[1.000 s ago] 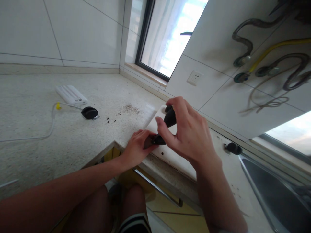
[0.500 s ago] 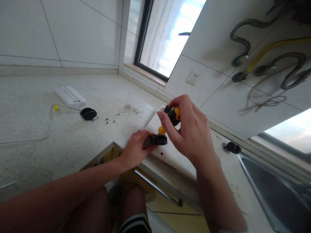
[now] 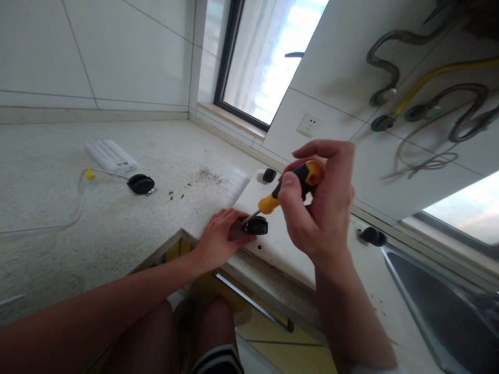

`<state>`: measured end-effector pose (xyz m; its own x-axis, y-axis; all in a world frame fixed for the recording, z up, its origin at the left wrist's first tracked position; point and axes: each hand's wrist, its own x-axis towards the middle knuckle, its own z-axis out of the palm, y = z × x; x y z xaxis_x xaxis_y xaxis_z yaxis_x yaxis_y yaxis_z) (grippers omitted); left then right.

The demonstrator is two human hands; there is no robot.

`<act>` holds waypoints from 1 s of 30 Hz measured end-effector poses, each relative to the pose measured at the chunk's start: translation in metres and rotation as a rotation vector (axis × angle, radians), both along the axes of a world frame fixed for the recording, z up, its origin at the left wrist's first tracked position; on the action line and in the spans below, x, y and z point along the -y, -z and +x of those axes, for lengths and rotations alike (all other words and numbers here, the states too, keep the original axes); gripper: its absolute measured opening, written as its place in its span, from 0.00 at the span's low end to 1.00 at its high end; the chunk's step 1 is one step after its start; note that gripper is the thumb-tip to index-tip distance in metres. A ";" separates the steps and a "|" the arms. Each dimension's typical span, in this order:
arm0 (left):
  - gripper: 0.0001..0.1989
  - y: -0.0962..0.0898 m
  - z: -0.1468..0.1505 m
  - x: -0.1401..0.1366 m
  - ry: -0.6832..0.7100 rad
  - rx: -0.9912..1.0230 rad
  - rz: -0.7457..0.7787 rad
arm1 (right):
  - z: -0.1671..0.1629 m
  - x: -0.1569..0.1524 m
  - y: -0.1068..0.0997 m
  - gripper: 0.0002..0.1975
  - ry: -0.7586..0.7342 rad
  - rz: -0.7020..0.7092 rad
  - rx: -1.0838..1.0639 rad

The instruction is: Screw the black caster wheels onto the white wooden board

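My right hand grips a yellow-and-black screwdriver, tilted with its shaft pointing down and left. The tip reaches the mounting plate area of a black caster wheel; its exact contact is hidden. My left hand is closed around the plate end of that caster, pressing it at the near left corner of a white board. A dark hole shows in the board beside the caster. Another black caster sits at the board's far corner.
On the counter lie a loose caster, several dark screws, debris and a white power bank with a cable. Farther right are another caster and a sink. A drawer handle runs below the counter edge.
My right hand has shifted right and tipped the screwdriver over from a steeper angle, so its shaft now shows. My left hand and the caster stay in place.
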<state>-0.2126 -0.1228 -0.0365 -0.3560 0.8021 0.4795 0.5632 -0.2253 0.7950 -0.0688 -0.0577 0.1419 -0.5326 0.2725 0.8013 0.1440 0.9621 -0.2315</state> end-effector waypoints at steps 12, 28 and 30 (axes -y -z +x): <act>0.22 0.006 -0.003 -0.014 0.082 0.192 -0.007 | -0.006 -0.006 0.008 0.12 -0.066 0.142 -0.122; 0.19 0.005 0.001 -0.015 0.092 0.264 0.016 | -0.027 -0.006 0.026 0.11 -0.005 0.155 0.176; 0.19 0.003 0.001 -0.014 0.098 0.243 0.007 | -0.027 -0.004 0.025 0.10 -0.011 0.166 0.191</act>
<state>-0.2113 -0.1089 -0.0393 -0.3822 0.8354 0.3951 0.3311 -0.2754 0.9025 -0.0955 -0.0535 0.1172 -0.6805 0.1393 0.7194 0.1596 0.9864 -0.0400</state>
